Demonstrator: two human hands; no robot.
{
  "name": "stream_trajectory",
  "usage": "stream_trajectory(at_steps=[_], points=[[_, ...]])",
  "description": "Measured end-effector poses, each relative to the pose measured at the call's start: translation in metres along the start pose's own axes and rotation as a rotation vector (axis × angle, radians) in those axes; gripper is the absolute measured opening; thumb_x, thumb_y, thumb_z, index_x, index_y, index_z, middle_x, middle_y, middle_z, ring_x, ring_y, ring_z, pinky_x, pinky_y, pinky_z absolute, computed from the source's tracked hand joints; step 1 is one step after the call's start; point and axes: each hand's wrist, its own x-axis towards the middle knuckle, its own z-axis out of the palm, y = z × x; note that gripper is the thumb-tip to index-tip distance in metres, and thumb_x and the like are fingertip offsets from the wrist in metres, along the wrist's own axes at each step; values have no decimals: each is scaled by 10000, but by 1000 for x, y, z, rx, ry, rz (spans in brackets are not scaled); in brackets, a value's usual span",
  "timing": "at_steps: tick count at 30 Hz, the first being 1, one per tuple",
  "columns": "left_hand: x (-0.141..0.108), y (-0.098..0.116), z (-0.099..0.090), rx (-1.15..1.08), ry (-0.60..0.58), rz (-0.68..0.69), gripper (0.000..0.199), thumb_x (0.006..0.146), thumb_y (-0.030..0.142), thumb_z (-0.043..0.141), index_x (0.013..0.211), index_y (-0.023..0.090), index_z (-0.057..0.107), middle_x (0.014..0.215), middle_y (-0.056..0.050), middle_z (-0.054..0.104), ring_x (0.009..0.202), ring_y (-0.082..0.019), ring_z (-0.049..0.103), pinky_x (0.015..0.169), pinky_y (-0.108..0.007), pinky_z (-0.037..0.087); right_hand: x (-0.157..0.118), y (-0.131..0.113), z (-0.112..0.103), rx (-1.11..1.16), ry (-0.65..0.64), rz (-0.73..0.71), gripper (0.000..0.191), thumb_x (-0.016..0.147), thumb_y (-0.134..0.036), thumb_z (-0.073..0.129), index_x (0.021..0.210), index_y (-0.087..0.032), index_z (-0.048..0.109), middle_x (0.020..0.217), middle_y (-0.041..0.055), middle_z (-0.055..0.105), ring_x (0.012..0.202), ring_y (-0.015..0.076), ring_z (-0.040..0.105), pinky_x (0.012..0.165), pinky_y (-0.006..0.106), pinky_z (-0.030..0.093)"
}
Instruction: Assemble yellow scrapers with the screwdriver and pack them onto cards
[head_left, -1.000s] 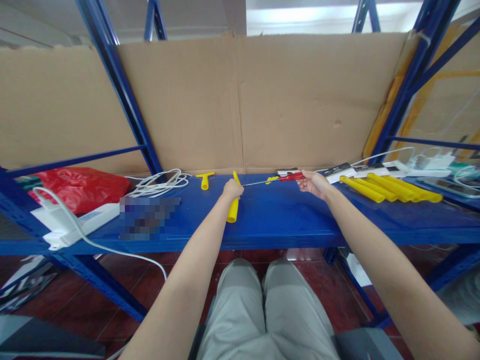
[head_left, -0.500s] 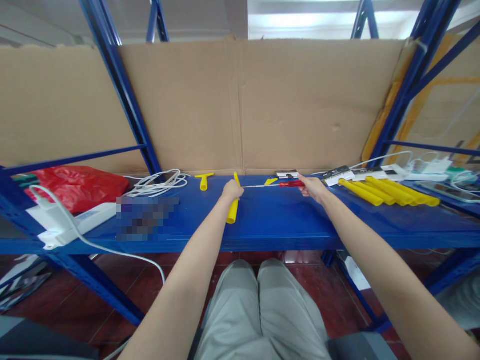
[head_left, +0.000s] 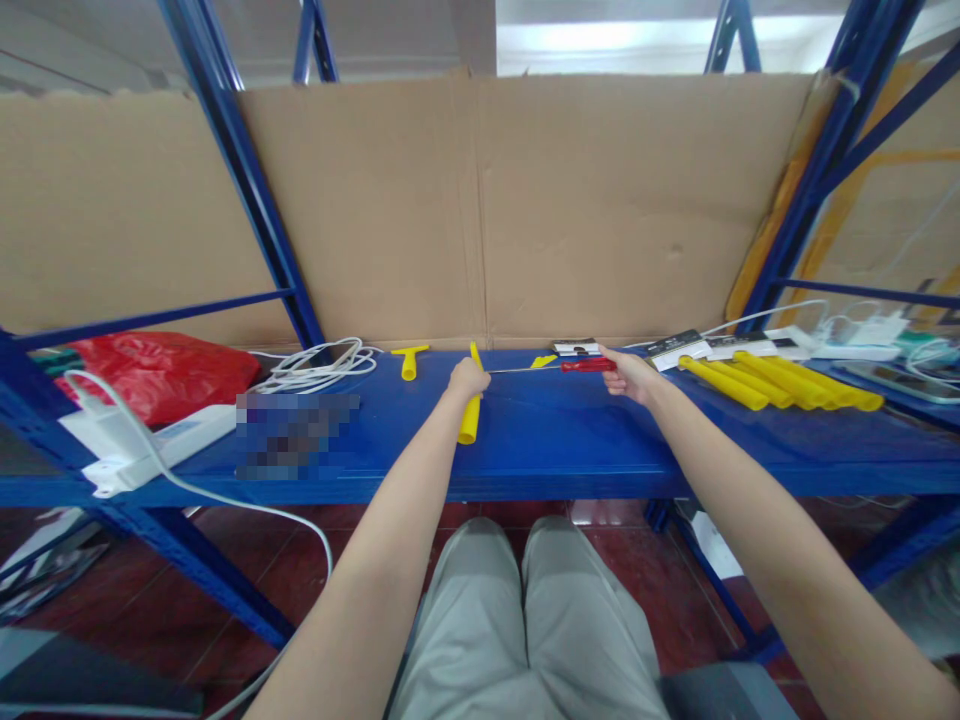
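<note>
My left hand (head_left: 469, 380) is wrapped round a yellow tube (head_left: 469, 422) near the middle of the blue shelf. Its hollow end points toward me. In my right hand (head_left: 626, 375) is the red handle of a screwdriver (head_left: 587, 366), its thin metal shaft lying level and pointing left. The shaft reaches my left hand; its tip is hidden there or too small to make out. Between the hands, a small flat yellow piece (head_left: 543, 361) lies behind the shaft. Left of my left hand is a yellow T-shaped piece (head_left: 409, 361).
Several yellow tubes (head_left: 780, 381) lie in a row at the right, beside black-and-white packets (head_left: 679, 348). A coiled white cable (head_left: 322, 367), a red plastic bag (head_left: 161, 375) and a white power strip (head_left: 161, 450) are at the left. Cardboard (head_left: 600, 210) stands along the back.
Both hands keep their grips, with the screwdriver shaft still at the tube. The view has shifted very slightly; nothing has been let go.
</note>
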Motion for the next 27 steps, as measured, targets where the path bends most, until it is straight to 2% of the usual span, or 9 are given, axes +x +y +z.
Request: stream_trajectory(at_steps=[3, 6, 9, 13, 16, 19, 23, 27], points=[[0, -1, 0, -21, -8, -11, 191, 842, 122, 540, 990, 54, 640, 905, -180, 723, 844, -224, 711, 662, -240, 521, -5, -5, 1, 32, -46, 4, 239, 937, -261, 452, 712, -207, 396, 427, -88, 307, 340, 49, 204, 334, 163, 161], [-1, -2, -1, -45, -18, -24, 207, 840, 115, 524, 993, 40, 640, 881, -181, 724, 797, -217, 714, 634, -236, 520, -8, -7, 0, 45, -81, -56, 193, 897, -212, 522, 732, -199, 422, 472, -69, 392, 363, 47, 274, 358, 159, 243], [-2, -2, -2, -61, -21, -23, 201, 826, 108, 525, 970, 44, 651, 869, -174, 727, 750, -205, 713, 604, -225, 515, -6, -4, 0, 12, -35, -144, 225, 853, -237, 626, 742, -196, 435, 506, -55, 458, 385, 46, 344, 377, 156, 297], [-4, -1, -2, -37, -16, -13, 176, 822, 109, 538, 933, 53, 661, 867, -170, 728, 760, -204, 712, 606, -220, 511, -2, 0, 0, -22, 56, -188, 238, 865, -269, 627, 714, -176, 468, 487, -42, 473, 370, 42, 354, 343, 153, 269], [-5, 0, -2, -11, -8, -5, 192, 829, 106, 531, 962, 44, 654, 877, -177, 726, 793, -212, 712, 624, -231, 511, -1, 1, 0, -25, 107, -199, 190, 859, -260, 637, 741, -152, 534, 532, -9, 541, 402, 58, 444, 377, 167, 369], [-7, 1, -1, -3, -12, -9, 208, 836, 112, 523, 986, 43, 649, 852, -169, 727, 762, -202, 712, 629, -232, 511, 1, 1, 0, -2, 95, -216, 157, 854, -240, 643, 761, -135, 572, 545, 7, 563, 429, 71, 490, 422, 179, 430], [-11, 4, -2, 38, 3, 5, 188, 824, 116, 533, 948, 59, 663, 854, -163, 728, 778, -204, 712, 643, -234, 511, 5, 3, 0, 11, 67, -245, 155, 858, -226, 637, 754, -151, 551, 509, -16, 542, 410, 68, 478, 406, 172, 418], [-15, 6, -3, 79, 6, 33, 192, 824, 117, 522, 931, 51, 667, 875, -182, 724, 780, -217, 711, 646, -249, 513, 8, 8, 0, -25, 149, -267, 179, 847, -257, 656, 777, -181, 510, 479, -49, 522, 357, 63, 435, 348, 167, 341]])
